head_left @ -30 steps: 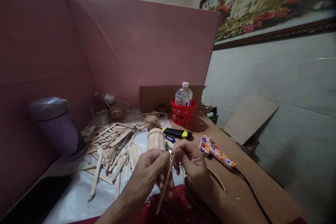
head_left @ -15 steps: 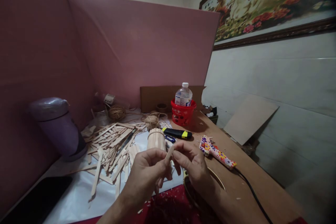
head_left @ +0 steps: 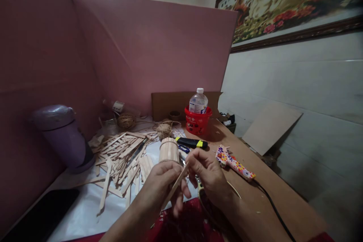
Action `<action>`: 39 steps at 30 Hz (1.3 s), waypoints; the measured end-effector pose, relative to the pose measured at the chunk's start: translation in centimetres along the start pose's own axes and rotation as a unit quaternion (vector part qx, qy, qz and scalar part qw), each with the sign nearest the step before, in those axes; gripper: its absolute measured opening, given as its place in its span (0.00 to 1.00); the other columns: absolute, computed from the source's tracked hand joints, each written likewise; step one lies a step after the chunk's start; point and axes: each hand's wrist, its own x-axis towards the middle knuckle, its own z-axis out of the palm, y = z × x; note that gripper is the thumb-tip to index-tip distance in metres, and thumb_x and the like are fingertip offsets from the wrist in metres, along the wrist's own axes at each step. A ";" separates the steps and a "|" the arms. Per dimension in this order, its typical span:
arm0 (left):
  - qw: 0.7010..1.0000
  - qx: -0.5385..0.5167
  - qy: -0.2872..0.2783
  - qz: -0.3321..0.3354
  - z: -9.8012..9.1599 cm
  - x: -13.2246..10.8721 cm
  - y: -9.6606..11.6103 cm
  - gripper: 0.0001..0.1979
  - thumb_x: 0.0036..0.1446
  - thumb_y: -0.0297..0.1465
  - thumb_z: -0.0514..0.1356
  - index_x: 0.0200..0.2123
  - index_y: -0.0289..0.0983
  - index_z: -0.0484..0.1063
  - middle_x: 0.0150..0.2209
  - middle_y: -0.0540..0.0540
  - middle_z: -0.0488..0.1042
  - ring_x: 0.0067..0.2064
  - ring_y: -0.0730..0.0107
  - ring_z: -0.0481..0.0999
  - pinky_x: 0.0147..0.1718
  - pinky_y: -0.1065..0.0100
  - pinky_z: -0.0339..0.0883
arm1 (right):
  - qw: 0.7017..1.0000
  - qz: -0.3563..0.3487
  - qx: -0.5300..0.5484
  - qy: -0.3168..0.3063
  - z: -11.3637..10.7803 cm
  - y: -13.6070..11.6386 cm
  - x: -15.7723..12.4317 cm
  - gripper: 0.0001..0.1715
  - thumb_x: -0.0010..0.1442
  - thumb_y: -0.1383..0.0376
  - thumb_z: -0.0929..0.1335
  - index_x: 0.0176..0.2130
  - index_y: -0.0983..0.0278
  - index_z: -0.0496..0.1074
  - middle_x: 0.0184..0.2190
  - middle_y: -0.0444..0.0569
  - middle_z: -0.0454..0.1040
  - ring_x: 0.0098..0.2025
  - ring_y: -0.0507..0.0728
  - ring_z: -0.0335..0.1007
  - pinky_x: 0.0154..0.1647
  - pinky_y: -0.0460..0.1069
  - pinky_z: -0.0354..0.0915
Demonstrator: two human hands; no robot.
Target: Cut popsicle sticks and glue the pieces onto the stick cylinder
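A wooden craft stick (head_left: 176, 186) slants between my two hands at the front of the table. My left hand (head_left: 159, 183) is closed around its middle, thumb along it and some fingers curled below. With thumb and fingertips, my right hand (head_left: 208, 176) pinches the stick's upper end. Just beyond them stands a small barrel-like piece of upright craft sticks (head_left: 169, 150), banded near the top. Loose craft sticks (head_left: 119, 159) lie heaped to the left. Partly hidden under my right hand is something with a curved, yellowish edge (head_left: 234, 190).
Behind the barrel lie a twine ball (head_left: 164, 131) and a black-yellow utility knife (head_left: 191, 143). A flowered glue gun (head_left: 233, 163) with a cord lies right. A red bucket (head_left: 197, 124) holds a plastic bottle (head_left: 198, 102). A purple tumbler (head_left: 66, 140) and a black flat object (head_left: 42, 211) are left.
The stick has turned so that more of its length shows, pointing down toward me. My left fingers have loosened and shifted lower; my right hand keeps its pinch near the upper end.
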 end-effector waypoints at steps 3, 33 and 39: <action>0.994 0.086 0.062 0.024 0.2 -0.2 0.0 0.15 0.58 0.41 0.52 0.26 0.36 0.64 0.17 0.48 0.72 0.13 0.76 0.65 0.11 0.76 0.57 | 0.996 0.030 0.047 0.075 -0.2 0.0 0.3 0.16 0.57 0.57 0.68 0.25 0.64 0.63 0.15 0.37 0.64 0.13 0.45 0.54 0.11 0.39 0.50; 0.998 0.054 0.030 0.027 0.5 0.2 -0.1 0.16 0.54 0.43 0.58 0.27 0.36 0.66 0.12 0.57 0.59 0.11 0.84 0.47 0.10 0.77 0.36 | 0.990 -0.014 -0.134 0.048 -0.1 0.3 -0.1 0.22 0.61 0.56 0.65 0.21 0.66 0.64 0.14 0.37 0.57 0.15 0.45 0.49 0.16 0.42 0.48; 0.995 0.057 0.081 0.007 0.4 0.4 -0.2 0.15 0.49 0.43 0.60 0.24 0.36 0.67 0.11 0.59 0.54 0.12 0.84 0.44 0.11 0.77 0.35 | 0.994 0.005 -0.106 0.030 0.3 0.3 -0.4 0.25 0.62 0.54 0.63 0.20 0.66 0.65 0.14 0.39 0.60 0.14 0.45 0.50 0.15 0.42 0.48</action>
